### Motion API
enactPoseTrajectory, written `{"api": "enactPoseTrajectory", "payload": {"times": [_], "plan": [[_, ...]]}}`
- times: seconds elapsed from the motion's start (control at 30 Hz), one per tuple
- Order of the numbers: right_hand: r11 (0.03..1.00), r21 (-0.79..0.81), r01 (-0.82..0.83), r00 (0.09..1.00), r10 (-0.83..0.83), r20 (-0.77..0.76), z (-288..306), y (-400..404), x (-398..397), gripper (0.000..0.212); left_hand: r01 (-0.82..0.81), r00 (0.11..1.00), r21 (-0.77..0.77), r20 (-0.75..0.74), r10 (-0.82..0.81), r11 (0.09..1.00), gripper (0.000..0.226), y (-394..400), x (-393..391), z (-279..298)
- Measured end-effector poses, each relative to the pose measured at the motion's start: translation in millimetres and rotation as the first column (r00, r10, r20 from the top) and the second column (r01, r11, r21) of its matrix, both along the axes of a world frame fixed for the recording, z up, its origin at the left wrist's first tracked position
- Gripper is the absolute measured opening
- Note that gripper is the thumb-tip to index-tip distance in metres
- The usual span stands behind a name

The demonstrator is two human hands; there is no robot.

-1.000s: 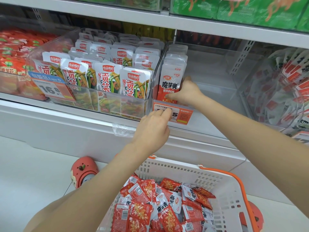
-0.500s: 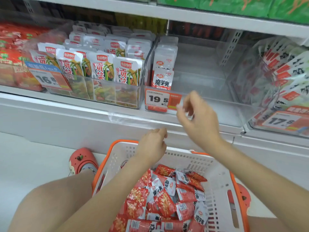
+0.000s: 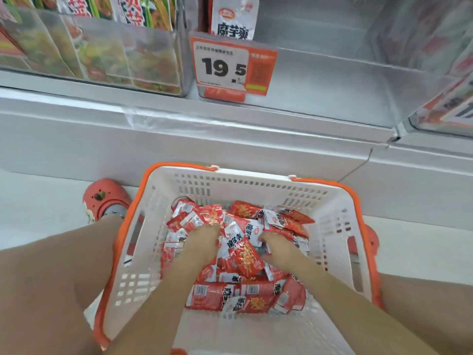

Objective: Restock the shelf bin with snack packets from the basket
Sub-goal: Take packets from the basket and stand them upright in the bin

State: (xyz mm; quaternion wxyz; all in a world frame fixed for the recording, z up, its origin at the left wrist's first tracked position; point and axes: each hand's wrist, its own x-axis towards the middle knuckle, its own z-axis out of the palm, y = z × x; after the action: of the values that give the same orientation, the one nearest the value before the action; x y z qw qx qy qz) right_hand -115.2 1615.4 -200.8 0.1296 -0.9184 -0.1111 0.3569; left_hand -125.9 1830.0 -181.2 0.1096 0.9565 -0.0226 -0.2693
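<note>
A white basket with an orange rim (image 3: 330, 184) stands on the floor between my knees, holding a heap of red-and-white snack packets (image 3: 245, 254). My left hand (image 3: 202, 242) lies on the left of the heap, its fingers stretched in among the packets. On the right of the heap is my right hand (image 3: 279, 248), with its fingertips buried in the packets. Above, the clear shelf bin (image 3: 332, 73) carries a price tag reading 19.5 (image 3: 225, 65). One white packet (image 3: 234, 19) stands at the bin's left front.
A clear bin of green-and-white packets (image 3: 102, 49) adjoins on the left, and another filled bin (image 3: 450, 98) on the right. The grey shelf ledge (image 3: 204, 119) juts out above the basket. A red clog (image 3: 105, 198) is on the floor at the left.
Both hands dropped from the shelf front into the basket and now rest on the packet heap. The view tilted down and moved closer.
</note>
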Motion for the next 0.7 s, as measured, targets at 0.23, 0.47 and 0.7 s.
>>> {"api": "enactPoseTrajectory", "payload": {"times": [0.23, 0.47, 0.7], "plan": [[0.943, 0.21, 0.259, 0.965, -0.246, -0.087, -28, 55, 5, 0.063, -0.147, 0.989, -0.061, 0.013, 0.148, 0.987, 0.039, 7, 8, -24], [0.74, 0.335, 0.583, 0.801, -0.455, -0.389, -47, 85, -3, 0.038, -0.198, 0.979, -0.171, -0.082, 0.186, 0.965, 0.041, 31, 4, -32], [0.459, 0.49, 0.741, 0.665, -0.608, -0.435, -29, 84, 8, 0.021, -0.18, 0.977, -0.134, -0.141, 0.161, 0.974, 0.024, 37, -6, -26]]}}
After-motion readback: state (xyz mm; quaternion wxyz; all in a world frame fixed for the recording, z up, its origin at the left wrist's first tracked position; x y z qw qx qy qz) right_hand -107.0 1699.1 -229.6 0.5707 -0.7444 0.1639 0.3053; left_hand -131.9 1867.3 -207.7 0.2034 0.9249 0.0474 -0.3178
